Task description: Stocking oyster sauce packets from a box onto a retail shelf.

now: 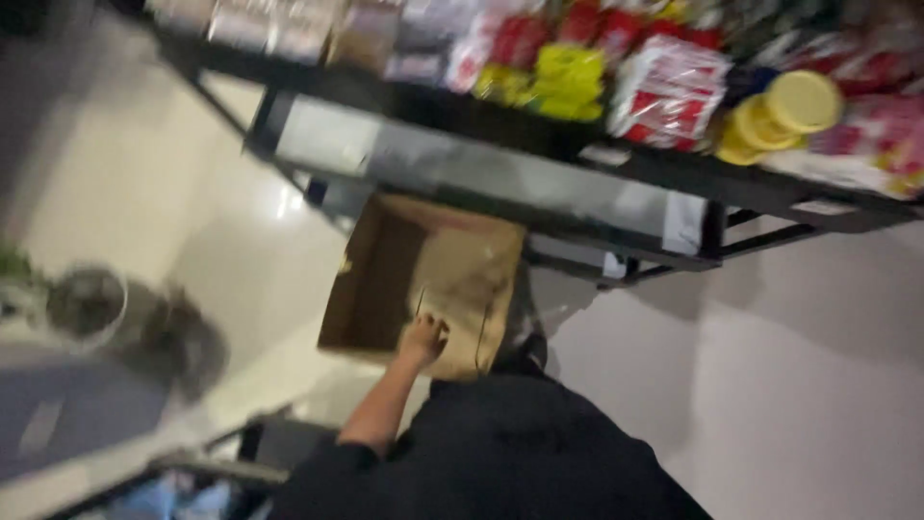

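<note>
An open brown cardboard box [385, 274] lies on the pale floor below a shelf, its opening facing me. My left hand [423, 339] reaches down from a bare forearm and closes on the edge of the box's near flap [472, 279]. The whole view is blurred by motion. My dark-clothed body [500, 453] fills the lower middle. My right hand is out of sight.
A black metal shelf rack [539, 183] runs across the top, stocked with red-and-white packets [669, 91], yellow packets [563, 77] and yellow-lidded jars [794, 106]. A round grey object [87, 303] sits at the left. Another dark rack edge [231, 467] shows at bottom left.
</note>
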